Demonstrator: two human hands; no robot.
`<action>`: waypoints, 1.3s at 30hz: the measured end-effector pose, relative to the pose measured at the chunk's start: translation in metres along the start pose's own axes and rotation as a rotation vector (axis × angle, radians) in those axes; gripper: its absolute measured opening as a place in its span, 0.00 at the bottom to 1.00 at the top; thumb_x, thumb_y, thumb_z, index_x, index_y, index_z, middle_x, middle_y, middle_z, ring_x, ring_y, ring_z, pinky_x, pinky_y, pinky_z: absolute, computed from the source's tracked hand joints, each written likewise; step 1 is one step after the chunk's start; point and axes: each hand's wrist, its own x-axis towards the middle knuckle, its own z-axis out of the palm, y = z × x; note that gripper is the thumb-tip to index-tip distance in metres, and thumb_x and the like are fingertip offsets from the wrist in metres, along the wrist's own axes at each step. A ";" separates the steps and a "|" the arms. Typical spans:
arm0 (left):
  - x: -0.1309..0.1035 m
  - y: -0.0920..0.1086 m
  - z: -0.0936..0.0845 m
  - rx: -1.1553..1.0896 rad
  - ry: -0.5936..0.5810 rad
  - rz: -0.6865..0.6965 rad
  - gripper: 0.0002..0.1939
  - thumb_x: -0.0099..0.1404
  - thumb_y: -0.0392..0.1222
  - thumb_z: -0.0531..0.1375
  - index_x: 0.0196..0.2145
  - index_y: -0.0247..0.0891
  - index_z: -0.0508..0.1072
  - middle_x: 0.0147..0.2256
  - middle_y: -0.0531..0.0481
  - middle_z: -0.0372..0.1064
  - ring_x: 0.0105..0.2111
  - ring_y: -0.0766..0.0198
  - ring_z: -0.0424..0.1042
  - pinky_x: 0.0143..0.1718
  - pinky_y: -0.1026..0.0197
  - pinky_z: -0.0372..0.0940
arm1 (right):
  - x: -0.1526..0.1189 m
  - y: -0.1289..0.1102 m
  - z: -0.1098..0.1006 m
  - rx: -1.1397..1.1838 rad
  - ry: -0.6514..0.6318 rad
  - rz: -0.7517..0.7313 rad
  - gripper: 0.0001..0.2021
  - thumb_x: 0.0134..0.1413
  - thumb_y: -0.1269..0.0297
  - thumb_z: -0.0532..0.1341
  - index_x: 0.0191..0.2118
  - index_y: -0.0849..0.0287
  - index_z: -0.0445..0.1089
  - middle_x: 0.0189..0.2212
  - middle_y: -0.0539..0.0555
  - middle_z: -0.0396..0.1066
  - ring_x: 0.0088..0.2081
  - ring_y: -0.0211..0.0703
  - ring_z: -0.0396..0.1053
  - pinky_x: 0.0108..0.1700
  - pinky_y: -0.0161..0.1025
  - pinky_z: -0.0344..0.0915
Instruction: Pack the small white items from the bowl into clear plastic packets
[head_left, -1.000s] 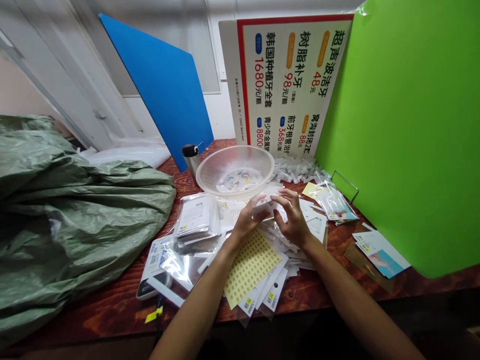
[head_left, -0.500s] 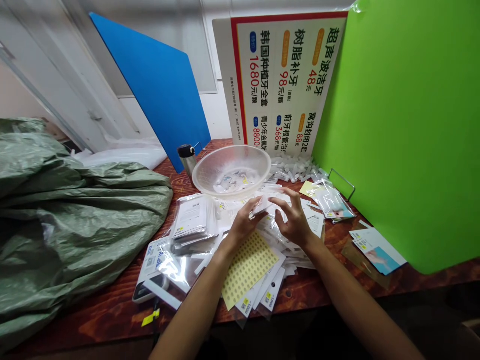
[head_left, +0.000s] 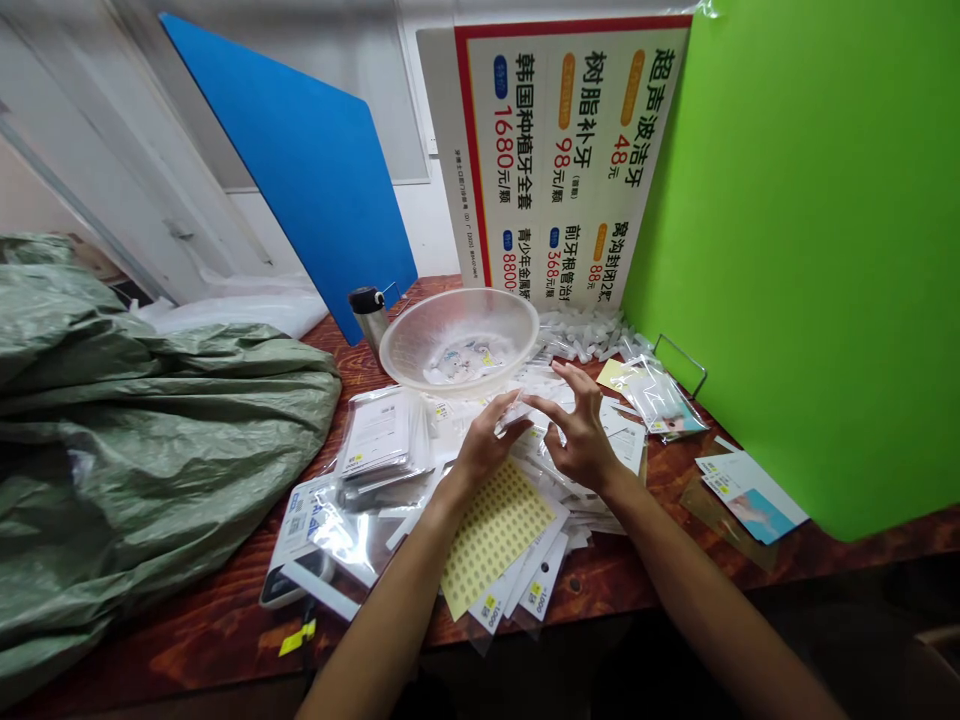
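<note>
White and thin, the packet (head_left: 514,414) sits in the left hand (head_left: 486,442), above the loose pile (head_left: 628,440) and on the near side of the basin (head_left: 394,362). The left hand pinches it between thumb and fingers. The right hand (head_left: 586,442) is open, its fingers curved and spread; its index fingertip is at the packet's right edge, and whether it touches or stops just short I cannot tell. The packet's contents are hidden too.

It looks very light, and flat enough to flex under a firm press. If its face is clear film, as on the stack (head_left: 384,432) to the left, it is likely slick, so dry fingertips suit it better than a full fist. The best hold is probably at 2 opposite edges, or 1 edge pinched with the face left free; squeezing the middle could crease it. Little strength seems needed.

Compared with 1 s ago, the packet shows far less of its face: then it is a broad pale panel between the 2 hands, now a narrow strip mostly behind the left fingers. The right index finger lies closer to the left hand. The whole view shifts slightly, while the yellow sheet (head_left: 499,540) stays on the surface (head_left: 619,578) below the hands.
</note>
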 end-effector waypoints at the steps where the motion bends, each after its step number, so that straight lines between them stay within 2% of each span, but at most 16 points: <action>1: 0.000 0.001 0.000 -0.001 -0.001 -0.002 0.21 0.68 0.45 0.63 0.57 0.39 0.69 0.55 0.41 0.73 0.55 0.54 0.73 0.58 0.51 0.67 | 0.000 0.000 0.000 -0.013 -0.007 0.016 0.37 0.44 0.83 0.57 0.59 0.42 0.66 0.70 0.49 0.42 0.70 0.64 0.44 0.67 0.69 0.49; 6: 0.001 0.004 -0.002 -0.023 0.001 -0.058 0.22 0.68 0.46 0.63 0.58 0.40 0.70 0.56 0.41 0.72 0.56 0.53 0.72 0.60 0.50 0.66 | 0.002 0.001 -0.002 0.038 -0.012 0.065 0.32 0.47 0.82 0.57 0.56 0.45 0.69 0.68 0.52 0.46 0.70 0.64 0.45 0.67 0.67 0.52; 12: 0.002 0.008 -0.004 -0.014 0.003 -0.046 0.23 0.67 0.48 0.64 0.58 0.40 0.70 0.54 0.41 0.74 0.55 0.52 0.73 0.57 0.49 0.68 | 0.005 0.004 -0.011 0.208 0.079 0.155 0.24 0.56 0.73 0.58 0.57 0.45 0.68 0.65 0.55 0.50 0.67 0.59 0.52 0.65 0.62 0.57; 15: 0.002 0.007 -0.004 0.031 -0.005 -0.019 0.22 0.68 0.47 0.64 0.57 0.41 0.70 0.53 0.42 0.74 0.53 0.53 0.74 0.56 0.51 0.69 | 0.005 0.001 -0.013 0.215 0.084 0.166 0.14 0.60 0.68 0.59 0.50 0.48 0.73 0.64 0.55 0.52 0.68 0.59 0.51 0.67 0.62 0.55; 18: 0.001 0.006 -0.005 0.102 -0.012 0.095 0.21 0.69 0.45 0.62 0.58 0.40 0.69 0.54 0.42 0.74 0.54 0.54 0.74 0.56 0.52 0.70 | 0.006 -0.004 -0.010 0.221 0.147 0.236 0.07 0.63 0.63 0.59 0.41 0.51 0.75 0.61 0.55 0.55 0.67 0.57 0.53 0.67 0.59 0.54; 22: 0.001 0.012 -0.009 0.299 -0.071 0.270 0.20 0.72 0.39 0.57 0.60 0.42 0.67 0.55 0.42 0.73 0.55 0.55 0.73 0.56 0.51 0.69 | 0.007 -0.006 -0.005 0.257 0.173 0.349 0.06 0.61 0.58 0.64 0.37 0.52 0.76 0.61 0.56 0.58 0.66 0.58 0.55 0.67 0.59 0.52; 29: 0.000 0.024 -0.012 0.696 -0.121 0.332 0.26 0.71 0.29 0.51 0.64 0.41 0.63 0.58 0.41 0.70 0.56 0.52 0.71 0.54 0.50 0.67 | 0.007 0.001 -0.004 0.397 0.108 0.472 0.07 0.55 0.55 0.69 0.36 0.50 0.79 0.62 0.55 0.61 0.67 0.60 0.54 0.67 0.61 0.51; 34: 0.000 0.023 -0.009 0.800 -0.152 0.377 0.26 0.71 0.30 0.50 0.65 0.39 0.63 0.59 0.39 0.69 0.56 0.50 0.70 0.54 0.49 0.65 | 0.005 0.005 0.001 0.454 0.126 0.521 0.08 0.54 0.54 0.70 0.33 0.52 0.79 0.61 0.56 0.63 0.65 0.58 0.57 0.68 0.60 0.52; 39: 0.000 0.023 -0.008 0.847 -0.138 0.391 0.27 0.71 0.28 0.49 0.65 0.39 0.63 0.58 0.39 0.70 0.56 0.50 0.71 0.53 0.51 0.65 | 0.004 0.008 0.004 0.573 0.164 0.554 0.08 0.55 0.55 0.69 0.31 0.53 0.77 0.65 0.54 0.60 0.66 0.57 0.56 0.68 0.59 0.51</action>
